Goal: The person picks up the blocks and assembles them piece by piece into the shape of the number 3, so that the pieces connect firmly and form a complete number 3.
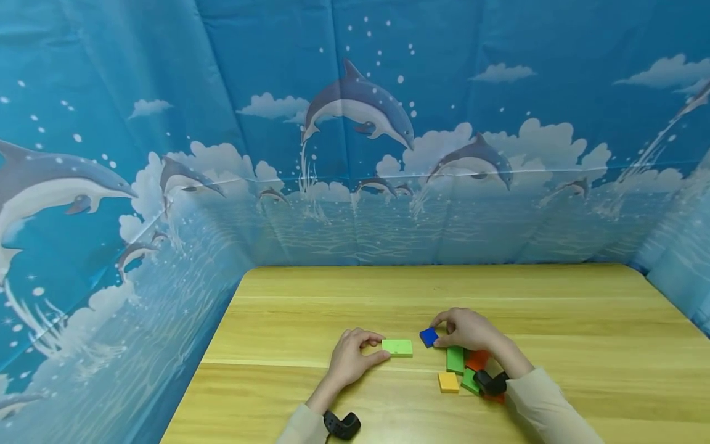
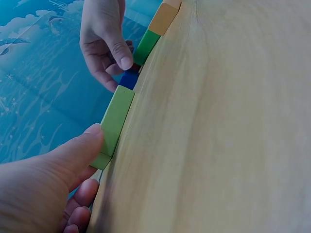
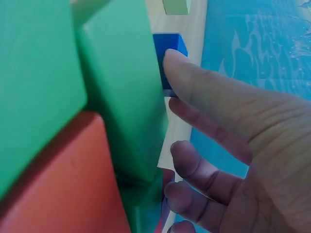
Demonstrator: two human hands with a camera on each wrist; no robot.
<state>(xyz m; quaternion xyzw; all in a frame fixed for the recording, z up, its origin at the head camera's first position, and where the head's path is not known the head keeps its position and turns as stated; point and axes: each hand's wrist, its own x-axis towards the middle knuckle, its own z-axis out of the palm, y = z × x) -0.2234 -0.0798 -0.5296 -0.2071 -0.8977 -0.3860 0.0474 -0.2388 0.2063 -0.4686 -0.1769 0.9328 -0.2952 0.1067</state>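
A light green rectangular block (image 1: 397, 348) lies flat on the table, its left end pinched between thumb and forefinger of my left hand (image 1: 355, 357). To its right, a small blue block (image 1: 428, 337) sits tilted on the table, and my right hand (image 1: 470, 330) pinches it by thumb and forefinger. A gap separates the two blocks in the head view. The left wrist view shows the thumb on the light green block (image 2: 116, 121), with the blue block (image 2: 129, 80) beyond. In the right wrist view my thumb presses the blue block (image 3: 167, 63).
Below my right hand lie a green block (image 1: 455, 359), an orange-yellow block (image 1: 448, 382), another green block (image 1: 470, 381) and red-orange blocks (image 1: 478, 359), partly hidden by the right wrist strap (image 1: 491, 383). A dolphin-print curtain (image 1: 355, 222) borders the wooden table (image 1: 277, 320).
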